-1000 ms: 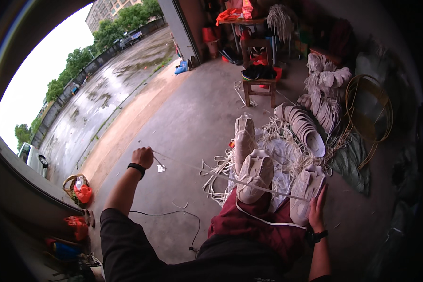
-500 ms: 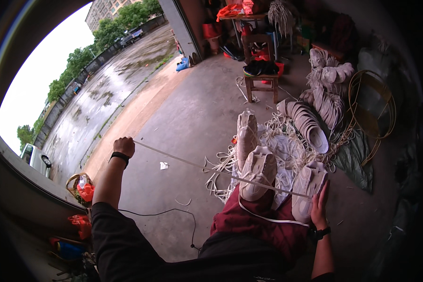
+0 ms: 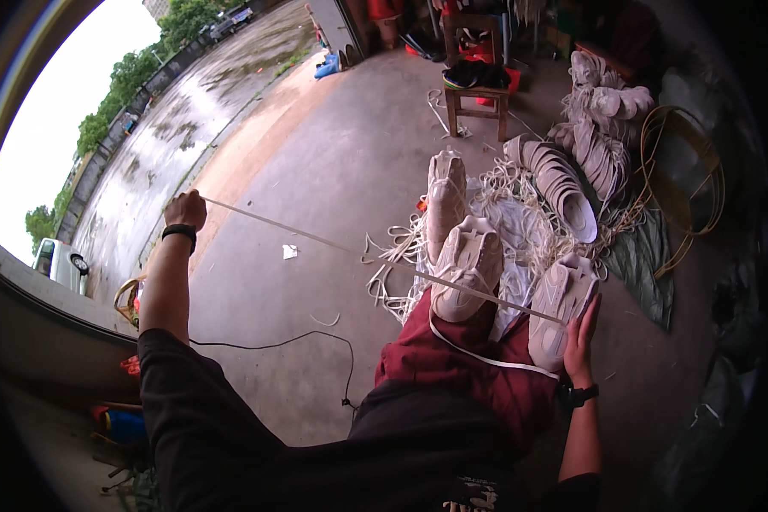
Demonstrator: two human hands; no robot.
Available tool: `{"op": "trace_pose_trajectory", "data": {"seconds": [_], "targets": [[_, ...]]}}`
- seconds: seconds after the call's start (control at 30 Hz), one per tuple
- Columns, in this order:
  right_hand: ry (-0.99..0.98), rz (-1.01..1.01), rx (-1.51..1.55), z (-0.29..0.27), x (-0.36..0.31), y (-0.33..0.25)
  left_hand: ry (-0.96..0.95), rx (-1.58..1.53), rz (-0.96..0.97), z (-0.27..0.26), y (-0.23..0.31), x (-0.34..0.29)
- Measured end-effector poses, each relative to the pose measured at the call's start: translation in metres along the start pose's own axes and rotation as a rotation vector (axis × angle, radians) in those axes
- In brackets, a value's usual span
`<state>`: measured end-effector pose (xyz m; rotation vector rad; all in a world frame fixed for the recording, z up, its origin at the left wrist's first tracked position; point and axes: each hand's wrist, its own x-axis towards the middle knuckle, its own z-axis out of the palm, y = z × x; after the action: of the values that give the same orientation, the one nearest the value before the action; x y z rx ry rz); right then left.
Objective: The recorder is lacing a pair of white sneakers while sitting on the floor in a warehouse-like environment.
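My left hand (image 3: 185, 209), out to the left at arm's length, is closed in a fist on one end of a white shoelace (image 3: 341, 245). That lace stretches straight across in front of me to a pale shoe (image 3: 563, 299) over my right thigh. My right hand (image 3: 581, 341) grips this shoe along its right side; my thumb is hidden. A slack length of lace (image 3: 495, 364) curves over my lap toward the same shoe. Two more pale shoes stand to its left: a nearer shoe (image 3: 469, 269), passed by the taut lace, and a farther shoe (image 3: 445, 205).
Loose white laces (image 3: 392, 290) lie heaped around the shoes. Beyond are a row of nested pale shoe parts (image 3: 555, 192), a wooden chair (image 3: 476, 94) and coiled yellowish strapping (image 3: 681, 171). A black cable (image 3: 273, 345) crosses the floor at left.
My left hand has moved farther left and up, drawing the shoelace out longer. My right hand still grips the shoe. The whole view has shifted downward slightly.
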<state>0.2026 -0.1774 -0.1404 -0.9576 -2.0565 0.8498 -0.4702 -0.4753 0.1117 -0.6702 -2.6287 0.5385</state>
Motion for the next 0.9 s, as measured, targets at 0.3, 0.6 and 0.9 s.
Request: {"op": "trace_pose_trajectory", "data": {"seconds": [0.3,0.6,0.9], "targets": [[-0.011,0.024,-0.013,0.007,0.006,-0.003,0.015,-0.184,-0.107,0.012,-0.02,0.012],[-0.001,0.058,-0.155,-0.008,-0.014,0.026,0.114,-0.299,-0.012,0.074,0.056,0.052],[-0.035,-0.083,-0.401,-0.012,0.059,0.019,0.431,-0.367,-0.031,0.14,0.042,0.087]]}}
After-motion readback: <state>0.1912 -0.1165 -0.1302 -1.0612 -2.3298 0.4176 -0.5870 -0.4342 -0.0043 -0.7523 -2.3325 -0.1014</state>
